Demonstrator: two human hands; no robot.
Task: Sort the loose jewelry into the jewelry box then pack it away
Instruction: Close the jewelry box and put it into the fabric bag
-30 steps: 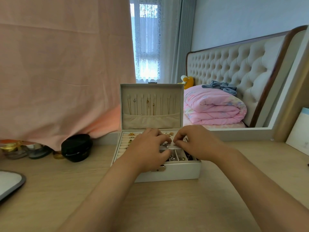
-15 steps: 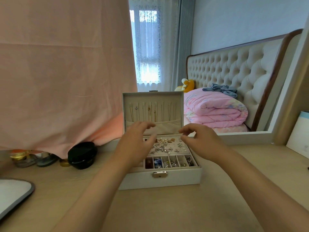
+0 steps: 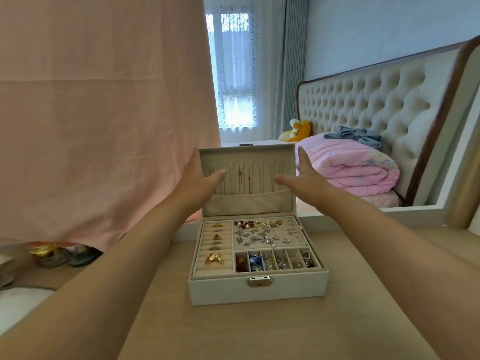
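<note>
A white rectangular jewelry box sits filled on the pale wooden table while the left hand and right hand, fingers straight and empty, flank its upright lid, where hasty closing could pinch the hanging gold necklaces.

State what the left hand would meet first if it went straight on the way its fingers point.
Most likely the left edge of the open lid: the straight fingers of the left hand lie right beside it. Depth is unclear; if they miss it, the pink cloth behind comes next.
</note>
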